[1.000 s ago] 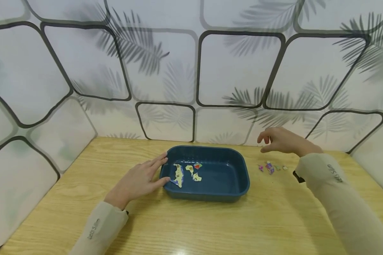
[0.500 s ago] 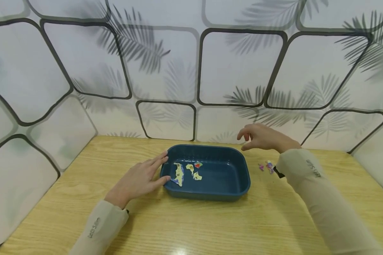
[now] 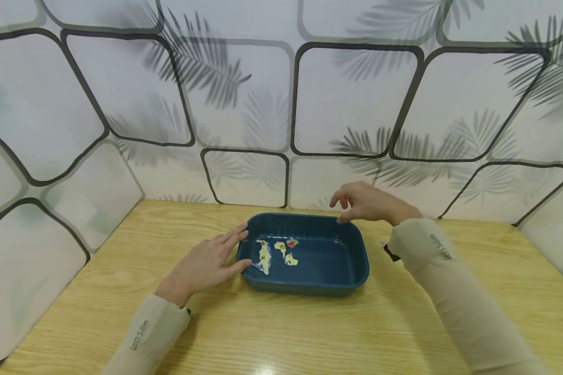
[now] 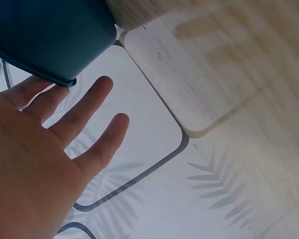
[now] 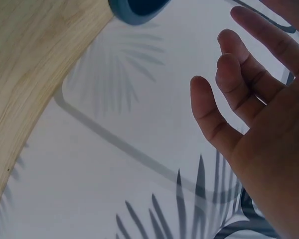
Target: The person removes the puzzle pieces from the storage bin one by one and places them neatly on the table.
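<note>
Leaf-patterned walls (image 3: pixel 244 120) surround a wooden table (image 3: pixel 281 333), where a blue tray (image 3: pixel 321 260) sits with colourful scraps (image 3: pixel 265 257) lying in its left half. The left hand (image 3: pixel 202 268), fingers extended, touches the tray's left edge. The right hand (image 3: pixel 370 202) hangs above the far right corner, its fingers loosely bent and apart. Beside the right cuff (image 3: pixel 415 238), something pinkish is mostly hidden, perhaps another scrap.

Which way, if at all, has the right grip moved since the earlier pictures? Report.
Yes. Against the wall, the right grip has moved left, from beside the blue tray to overlapping its far right corner in view.
</note>
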### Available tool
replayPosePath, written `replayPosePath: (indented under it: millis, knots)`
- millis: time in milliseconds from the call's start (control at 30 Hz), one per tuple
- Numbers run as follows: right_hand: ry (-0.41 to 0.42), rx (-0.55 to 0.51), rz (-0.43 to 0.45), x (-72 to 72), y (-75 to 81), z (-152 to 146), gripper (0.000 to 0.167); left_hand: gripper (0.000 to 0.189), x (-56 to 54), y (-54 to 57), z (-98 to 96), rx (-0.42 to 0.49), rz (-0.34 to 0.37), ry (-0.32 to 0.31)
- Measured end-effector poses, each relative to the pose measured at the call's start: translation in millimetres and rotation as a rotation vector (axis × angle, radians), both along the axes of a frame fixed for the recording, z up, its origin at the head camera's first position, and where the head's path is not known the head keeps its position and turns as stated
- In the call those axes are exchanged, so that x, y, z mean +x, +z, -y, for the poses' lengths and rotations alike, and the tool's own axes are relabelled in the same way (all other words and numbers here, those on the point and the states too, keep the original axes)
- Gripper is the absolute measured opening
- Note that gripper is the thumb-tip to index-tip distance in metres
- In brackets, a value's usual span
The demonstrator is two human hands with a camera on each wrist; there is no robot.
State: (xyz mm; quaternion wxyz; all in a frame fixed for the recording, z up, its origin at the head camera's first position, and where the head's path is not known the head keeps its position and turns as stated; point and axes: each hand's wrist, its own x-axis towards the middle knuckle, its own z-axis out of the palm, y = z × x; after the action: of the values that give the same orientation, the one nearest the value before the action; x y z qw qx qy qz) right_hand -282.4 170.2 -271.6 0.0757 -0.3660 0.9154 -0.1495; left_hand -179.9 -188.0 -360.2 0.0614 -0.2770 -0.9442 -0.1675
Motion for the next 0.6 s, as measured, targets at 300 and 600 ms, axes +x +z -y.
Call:
replayPosePath:
  millis: [300, 600]
  knots:
    - [0.053, 0.018, -0.007, -0.6, -9.0, 24.2, 0.028, 0.067, 0.6, 1.0, 0.1, 0.002, 0.006, -0.002]
    - [0.122, 0.033, -0.032, 3.7, -16.5, 45.1, 0.032, 0.069, -0.3, 0.8, -0.7, 0.005, 0.021, 0.001]
